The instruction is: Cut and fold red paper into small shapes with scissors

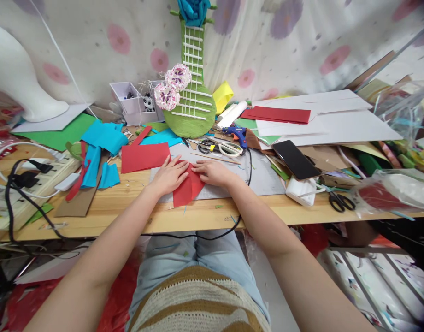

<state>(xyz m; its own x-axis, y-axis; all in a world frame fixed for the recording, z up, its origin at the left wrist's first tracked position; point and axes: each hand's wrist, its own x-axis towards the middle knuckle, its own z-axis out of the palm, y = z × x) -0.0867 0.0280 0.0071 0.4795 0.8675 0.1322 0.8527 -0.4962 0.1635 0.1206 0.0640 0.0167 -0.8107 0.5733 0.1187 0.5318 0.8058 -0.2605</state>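
Observation:
A folded piece of red paper (186,191) lies on a grey mat (263,180) at the front of the wooden table. My left hand (170,174) rests flat on its left part, fingers stretched out. Pressing on its upper right part is my right hand (213,171), fingers flat and pointing left. The fingertips of both hands almost meet over the fold. A larger red sheet (143,157) lies just left of the mat.
Scissors (226,148) and a blue glue gun (238,134) lie behind the mat. A phone (295,159), black scissors (340,201) and plastic bags sit right. A power strip (35,177) with cables is left. A green guitar model (193,87) stands behind.

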